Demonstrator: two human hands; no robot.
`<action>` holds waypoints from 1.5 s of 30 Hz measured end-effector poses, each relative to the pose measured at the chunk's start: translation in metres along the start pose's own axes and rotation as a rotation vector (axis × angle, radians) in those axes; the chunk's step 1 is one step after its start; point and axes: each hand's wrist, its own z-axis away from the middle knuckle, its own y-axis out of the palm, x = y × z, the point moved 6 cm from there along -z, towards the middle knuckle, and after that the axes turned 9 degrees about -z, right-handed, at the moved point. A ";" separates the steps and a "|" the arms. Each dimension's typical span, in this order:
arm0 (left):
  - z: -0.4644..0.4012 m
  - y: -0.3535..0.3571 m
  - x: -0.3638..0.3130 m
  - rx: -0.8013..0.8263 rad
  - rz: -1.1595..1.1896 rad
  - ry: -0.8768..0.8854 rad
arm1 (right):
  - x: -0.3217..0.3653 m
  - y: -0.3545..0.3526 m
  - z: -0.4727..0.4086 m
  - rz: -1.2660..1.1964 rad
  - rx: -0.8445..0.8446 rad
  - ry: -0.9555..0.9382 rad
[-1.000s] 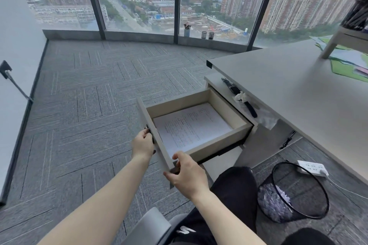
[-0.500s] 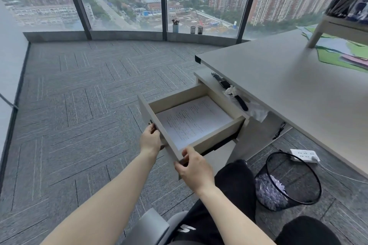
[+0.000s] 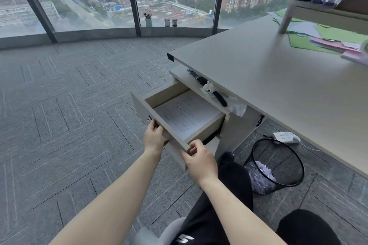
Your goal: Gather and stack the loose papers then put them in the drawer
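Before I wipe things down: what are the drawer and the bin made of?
Drawer: likely laminated board, matte beige, judging by its flat uniform panels and square edges. Bin: black wire mesh, probably metal; the shredded paper shows through its see-through wall.

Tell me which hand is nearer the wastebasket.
Right. The right hand grips the drawer front at the corner nearest the wastebasket; the left hand holds it farther away.

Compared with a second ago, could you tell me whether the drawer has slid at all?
Yes. The drawer has slid inward, toward the cabinet shelf; more of the papers is tucked under it.
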 end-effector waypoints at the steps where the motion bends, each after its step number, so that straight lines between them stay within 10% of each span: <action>1: -0.002 0.006 0.000 0.013 0.004 0.001 | -0.003 -0.003 -0.003 -0.030 -0.020 0.024; 45: -0.052 0.175 -0.010 0.323 0.007 -0.140 | -0.073 -0.072 -0.123 -0.508 -0.345 0.406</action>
